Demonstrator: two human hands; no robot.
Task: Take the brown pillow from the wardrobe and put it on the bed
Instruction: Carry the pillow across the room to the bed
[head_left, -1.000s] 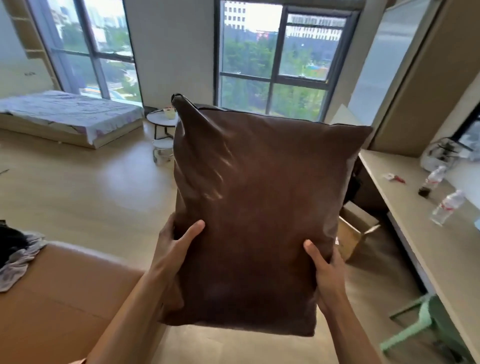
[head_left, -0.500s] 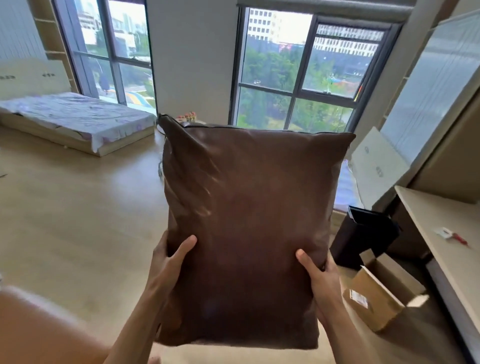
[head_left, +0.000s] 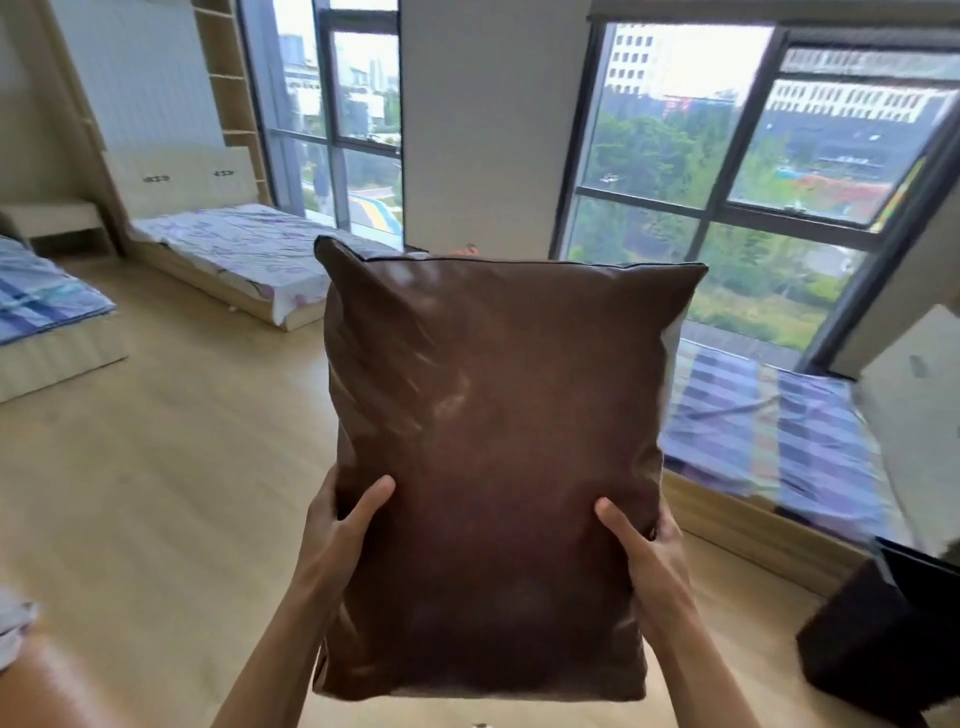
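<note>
I hold the brown leather-look pillow (head_left: 498, 415) upright in front of me, filling the middle of the view. My left hand (head_left: 337, 525) grips its lower left edge, thumb on the front. My right hand (head_left: 649, 545) grips the lower right edge the same way. A low bed with a floral purple sheet (head_left: 244, 249) lies at the back left below a window. A second bed with a blue checked sheet (head_left: 41, 306) shows at the far left edge. The wardrobe is out of view.
A mattress with a blue-purple checked cover (head_left: 779, 431) lies under the right window. A dark bin (head_left: 883, 634) stands at the lower right, with a white board (head_left: 919, 395) above it. Wooden floor (head_left: 156, 467) stretches to the left. Pale cloth (head_left: 13, 623) shows at the left edge.
My view has swung left: the desk and cardboard box left the frame, and the floral bed, a blue checked bed and the window mattress came in. Both hands keep their grip on the pillow.
</note>
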